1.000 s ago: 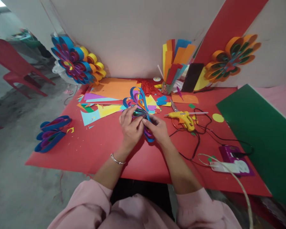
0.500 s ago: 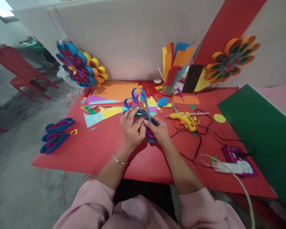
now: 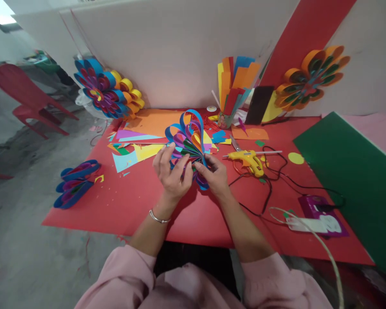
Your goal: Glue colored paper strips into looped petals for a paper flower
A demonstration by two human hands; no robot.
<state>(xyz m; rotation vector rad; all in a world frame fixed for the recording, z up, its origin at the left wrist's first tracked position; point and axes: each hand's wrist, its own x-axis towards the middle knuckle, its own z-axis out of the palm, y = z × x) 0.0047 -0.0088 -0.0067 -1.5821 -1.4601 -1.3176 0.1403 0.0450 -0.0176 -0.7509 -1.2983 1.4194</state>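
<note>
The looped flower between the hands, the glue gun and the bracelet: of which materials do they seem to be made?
Looped flower: matte coloured paper or thin card, judging by the bent strips. Glue gun: probably moulded plastic, from its smooth yellow shell. Bracelet: likely polished metal, silvery with highlights.

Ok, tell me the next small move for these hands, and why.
Probably close the left hand lightly on the paper loops near their meeting point: it looks loosely open, while the right hand pinches beside that point.
</note>
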